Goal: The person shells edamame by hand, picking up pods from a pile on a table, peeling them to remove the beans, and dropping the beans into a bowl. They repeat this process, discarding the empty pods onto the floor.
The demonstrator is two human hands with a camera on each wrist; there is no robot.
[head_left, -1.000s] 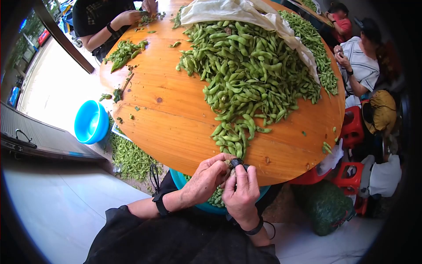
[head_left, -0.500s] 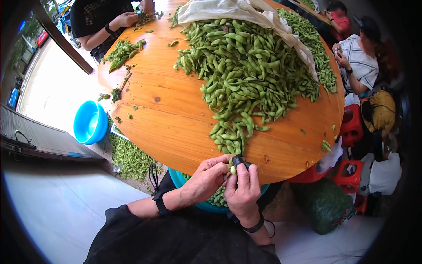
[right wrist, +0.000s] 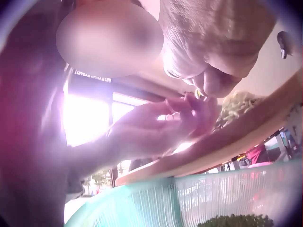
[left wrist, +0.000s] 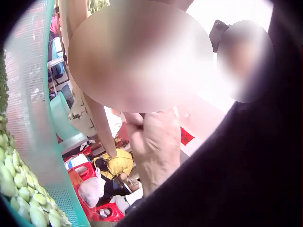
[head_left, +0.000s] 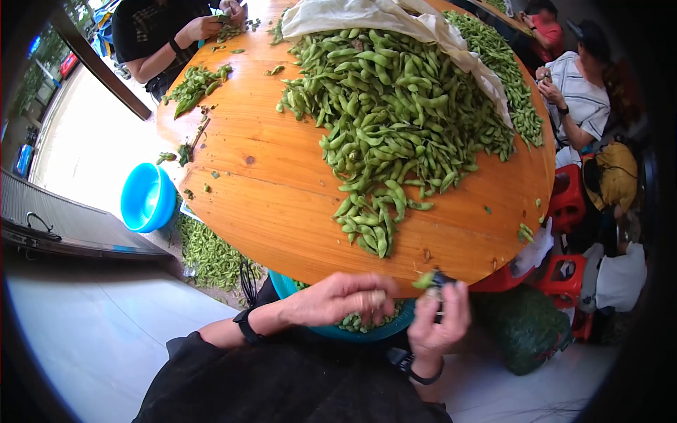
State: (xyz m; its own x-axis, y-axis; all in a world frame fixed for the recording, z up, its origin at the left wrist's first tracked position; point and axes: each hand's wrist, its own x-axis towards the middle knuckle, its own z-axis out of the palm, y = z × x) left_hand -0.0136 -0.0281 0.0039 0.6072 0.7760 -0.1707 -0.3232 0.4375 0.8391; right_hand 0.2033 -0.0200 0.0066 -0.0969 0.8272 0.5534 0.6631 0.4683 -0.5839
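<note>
My right hand (head_left: 438,326) is off to the right of the left hand, over the near table edge, and pinches a green soybean pod (head_left: 424,280) at its fingertips. A black covering (head_left: 443,278) is on a digit beside the pod. My left hand (head_left: 342,297), blurred, hovers over the turquoise basket (head_left: 285,285) with fingers loosely bent. Shelled green beans (left wrist: 35,201) fill part of that basket. A large heap of soybean pods (head_left: 402,113) lies on the round wooden table (head_left: 275,211), with a few spilling toward the near edge.
A pale cloth (head_left: 367,17) lies along the heap's far side. A blue basin (head_left: 148,197) stands at the left beside pods (head_left: 211,254) spread on the floor. Red stools (head_left: 564,271) and a full green sack (head_left: 522,331) are at the right. Other people sit around the table.
The hands, together at the table edge before, have parted. My right hand has moved right with the pod. A pale green bean seen between them is out of sight now.
</note>
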